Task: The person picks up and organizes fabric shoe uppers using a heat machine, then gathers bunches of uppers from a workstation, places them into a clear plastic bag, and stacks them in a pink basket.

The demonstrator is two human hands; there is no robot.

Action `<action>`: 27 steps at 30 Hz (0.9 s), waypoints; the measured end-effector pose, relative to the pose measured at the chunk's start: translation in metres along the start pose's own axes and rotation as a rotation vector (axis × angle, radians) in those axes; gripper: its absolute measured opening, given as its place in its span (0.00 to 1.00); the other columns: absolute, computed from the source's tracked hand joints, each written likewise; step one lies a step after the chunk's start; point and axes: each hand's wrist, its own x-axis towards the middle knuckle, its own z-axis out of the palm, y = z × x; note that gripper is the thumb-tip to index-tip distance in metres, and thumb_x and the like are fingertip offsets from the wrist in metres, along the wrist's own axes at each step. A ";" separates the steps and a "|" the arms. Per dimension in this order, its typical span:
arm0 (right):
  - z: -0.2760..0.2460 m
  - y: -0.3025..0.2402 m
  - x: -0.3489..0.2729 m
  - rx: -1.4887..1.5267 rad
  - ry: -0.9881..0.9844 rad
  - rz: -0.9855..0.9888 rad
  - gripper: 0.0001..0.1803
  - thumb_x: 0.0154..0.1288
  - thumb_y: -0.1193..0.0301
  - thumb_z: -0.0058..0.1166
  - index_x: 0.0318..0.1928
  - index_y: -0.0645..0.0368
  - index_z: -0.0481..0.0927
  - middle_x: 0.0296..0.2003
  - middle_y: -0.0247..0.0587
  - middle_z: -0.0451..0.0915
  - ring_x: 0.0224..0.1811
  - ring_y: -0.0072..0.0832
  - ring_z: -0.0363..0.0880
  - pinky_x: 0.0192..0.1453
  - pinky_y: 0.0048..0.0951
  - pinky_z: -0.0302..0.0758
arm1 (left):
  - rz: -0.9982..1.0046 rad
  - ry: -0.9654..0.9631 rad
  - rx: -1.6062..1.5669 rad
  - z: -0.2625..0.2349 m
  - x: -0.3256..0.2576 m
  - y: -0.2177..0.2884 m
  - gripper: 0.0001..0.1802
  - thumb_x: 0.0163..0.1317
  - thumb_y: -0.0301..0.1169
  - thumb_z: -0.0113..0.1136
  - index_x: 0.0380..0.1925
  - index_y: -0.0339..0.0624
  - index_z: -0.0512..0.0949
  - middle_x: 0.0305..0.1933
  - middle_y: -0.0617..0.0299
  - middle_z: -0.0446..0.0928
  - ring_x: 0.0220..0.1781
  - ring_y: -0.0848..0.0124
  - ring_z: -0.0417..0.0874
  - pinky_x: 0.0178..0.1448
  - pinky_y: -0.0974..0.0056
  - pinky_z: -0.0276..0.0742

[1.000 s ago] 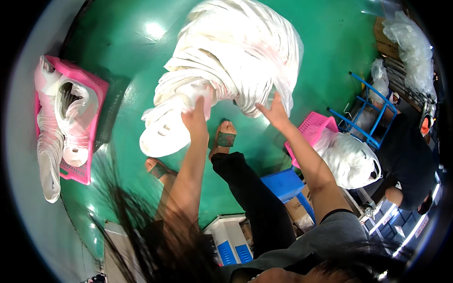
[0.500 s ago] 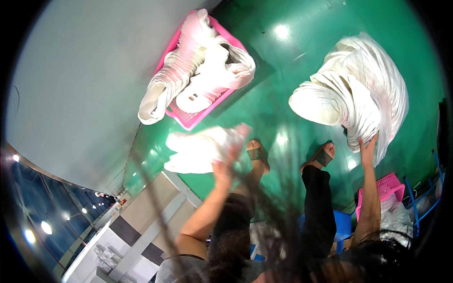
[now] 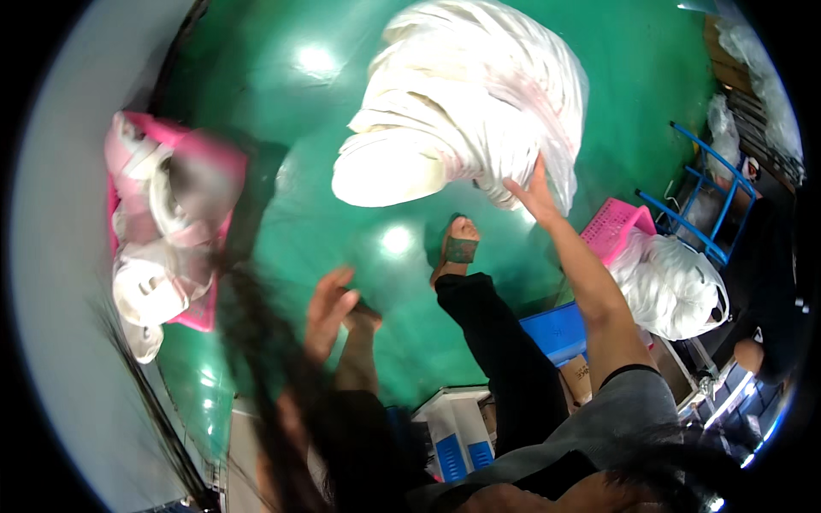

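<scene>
A large bundle of nested white, soft-looking pieces [image 3: 428,111], partly wrapped in clear plastic, lies on the green floor in front of me. Against its near right edge rests my right hand [image 3: 535,198], fingers spread and touching the pieces. My left hand [image 3: 327,312] hangs over the floor near my left foot, slightly blurred, fingers apart and nothing in it. Far to its left stands a pink plastic basket [image 3: 205,312] heaped with more white pieces [image 3: 150,286], some with small slots. Dark blurred strands of hair hide part of my left forearm.
A pale wall [image 3: 60,256] runs along the left. At right are another pink basket [image 3: 617,229], a white filled bag [image 3: 671,286], a blue metal frame [image 3: 705,192] and a blue bin [image 3: 554,332]. Someone in dark clothing [image 3: 765,291] is at the far right edge.
My left hand no longer holds the white pieces it carried; where they went I cannot tell. The view has swung right, so the bundle sits nearer the middle. My right hand stays at the bundle.
</scene>
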 end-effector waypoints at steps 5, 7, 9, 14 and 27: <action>0.028 -0.024 0.021 0.020 0.035 -0.136 0.58 0.47 0.52 0.67 0.68 0.66 0.47 0.65 0.55 0.56 0.70 0.44 0.52 0.73 0.40 0.49 | 0.157 -0.243 -0.493 0.101 0.214 0.062 0.31 0.67 0.52 0.46 0.50 0.29 0.71 0.52 0.54 0.75 0.54 0.68 0.74 0.60 0.61 0.68; 0.025 -0.010 0.031 -0.051 0.062 -0.165 0.56 0.49 0.52 0.66 0.68 0.65 0.47 0.64 0.55 0.59 0.69 0.44 0.54 0.73 0.40 0.49 | -0.152 -0.243 -0.304 0.154 0.244 0.053 0.29 0.58 0.45 0.63 0.47 0.27 0.73 0.42 0.55 0.79 0.40 0.67 0.80 0.46 0.63 0.76; 0.015 0.005 0.025 0.143 0.041 -0.098 0.53 0.51 0.52 0.64 0.69 0.63 0.48 0.63 0.57 0.61 0.68 0.45 0.55 0.72 0.41 0.51 | 0.235 -0.214 -0.290 0.187 0.234 0.046 0.27 0.52 0.36 0.70 0.47 0.29 0.74 0.42 0.56 0.79 0.41 0.70 0.80 0.46 0.65 0.76; 0.020 0.014 0.008 -0.085 -0.323 0.025 0.49 0.59 0.48 0.56 0.68 0.64 0.47 0.59 0.61 0.65 0.64 0.48 0.61 0.67 0.41 0.59 | 0.163 -0.106 -0.263 0.187 0.203 0.009 0.25 0.51 0.30 0.68 0.48 0.31 0.73 0.43 0.59 0.78 0.40 0.72 0.80 0.42 0.67 0.77; 0.043 -0.144 0.132 -0.235 -0.238 0.159 0.36 0.58 0.54 0.55 0.63 0.60 0.65 0.56 0.59 0.71 0.58 0.48 0.71 0.61 0.38 0.65 | 0.082 0.220 -0.192 0.189 0.234 -0.034 0.52 0.38 0.48 0.75 0.57 0.24 0.62 0.53 0.44 0.74 0.53 0.57 0.77 0.58 0.61 0.70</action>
